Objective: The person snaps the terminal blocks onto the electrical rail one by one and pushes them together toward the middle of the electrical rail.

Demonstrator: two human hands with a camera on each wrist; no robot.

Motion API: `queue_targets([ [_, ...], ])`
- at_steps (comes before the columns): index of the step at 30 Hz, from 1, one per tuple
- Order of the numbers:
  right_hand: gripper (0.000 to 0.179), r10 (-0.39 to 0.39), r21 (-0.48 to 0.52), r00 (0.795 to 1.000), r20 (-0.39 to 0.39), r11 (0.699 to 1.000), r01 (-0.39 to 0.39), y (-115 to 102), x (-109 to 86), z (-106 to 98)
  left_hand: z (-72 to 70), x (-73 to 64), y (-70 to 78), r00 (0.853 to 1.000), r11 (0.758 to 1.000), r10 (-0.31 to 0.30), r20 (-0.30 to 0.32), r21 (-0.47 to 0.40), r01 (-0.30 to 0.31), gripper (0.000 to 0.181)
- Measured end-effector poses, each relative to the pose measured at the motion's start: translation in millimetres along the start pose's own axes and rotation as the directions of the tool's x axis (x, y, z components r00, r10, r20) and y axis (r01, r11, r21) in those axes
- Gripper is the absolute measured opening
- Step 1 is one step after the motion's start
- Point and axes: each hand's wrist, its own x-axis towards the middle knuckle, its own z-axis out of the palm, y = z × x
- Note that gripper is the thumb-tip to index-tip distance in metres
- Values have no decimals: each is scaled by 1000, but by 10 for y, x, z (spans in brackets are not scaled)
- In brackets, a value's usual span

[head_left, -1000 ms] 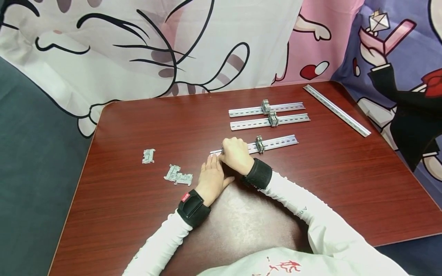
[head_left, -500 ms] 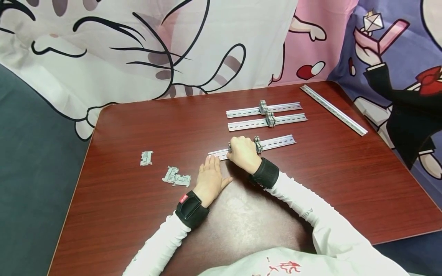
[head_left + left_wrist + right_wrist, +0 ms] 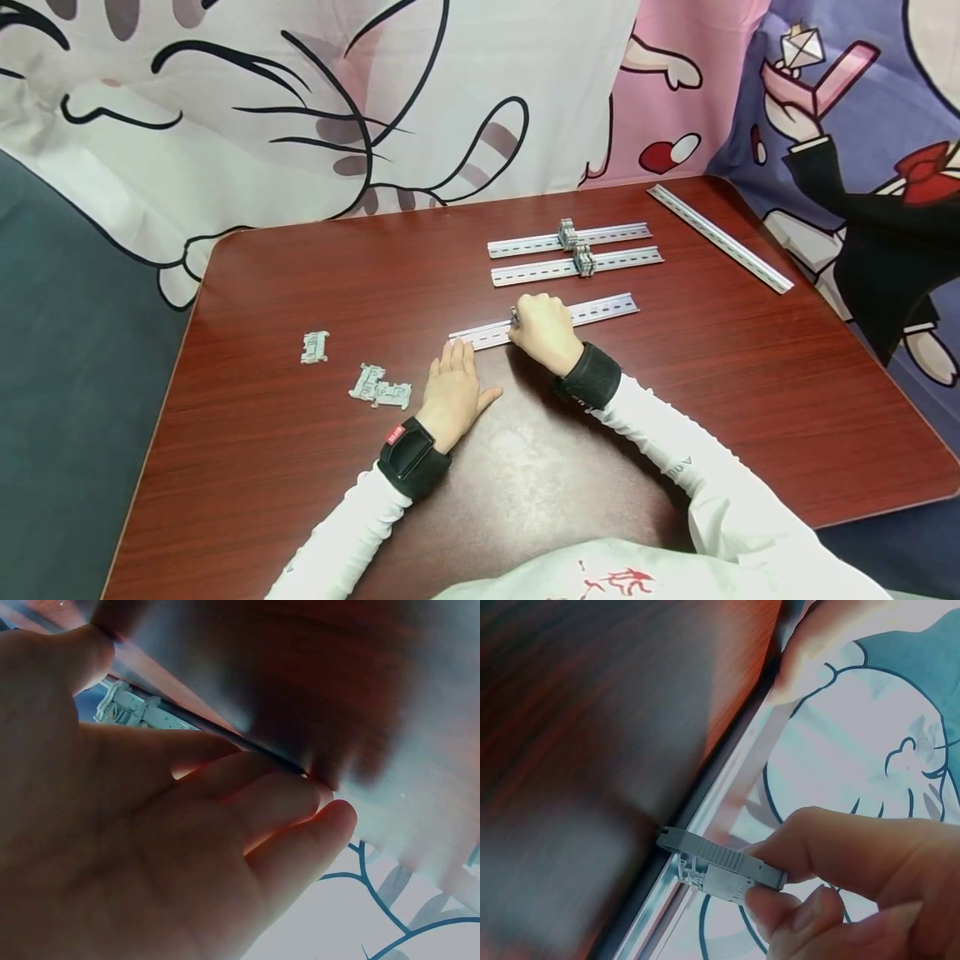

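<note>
The nearest slotted metal DIN rail (image 3: pixel 603 308) lies slightly slanted on the table. My left hand (image 3: pixel 452 387) rests with straight fingers at its left end, thumb spread to the side. Farther right on the rail, my right hand (image 3: pixel 547 333) pinches a slim grey terminal block (image 3: pixel 712 855) between thumb and fingers. In the right wrist view, the block's lower edge sits on the rail. The left wrist view shows grey terminal block parts (image 3: pixel 124 705) beyond my left palm. My right hand covers the rail's middle in the head view.
Behind are two parallel rails, the rear one (image 3: pixel 525 247) and the front one (image 3: pixel 622 257), each bearing grey terminal blocks (image 3: pixel 583 260). A bare rail (image 3: pixel 720 237) lies diagonally at right. Loose terminal blocks lie at left, one alone (image 3: pixel 314 347) and two touching (image 3: pixel 367 382).
My right hand has slid rightward along the rail with the terminal block, and now hides the blocks seen mid-rail before. My left hand stays at the rail's left end. The head view has shifted slightly.
</note>
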Motion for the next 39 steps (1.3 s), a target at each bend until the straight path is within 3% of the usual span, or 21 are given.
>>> queue_targets([
  [23,33,66,24,997,-43,998,-65,246,-31,-47,21,-2,3,1000,1000,-3,7,-5,3,85],
  [39,31,74,-2,989,-132,997,-75,359,-63,-41,3,-15,-3,1000,999,-1,-29,-50,0,84],
])
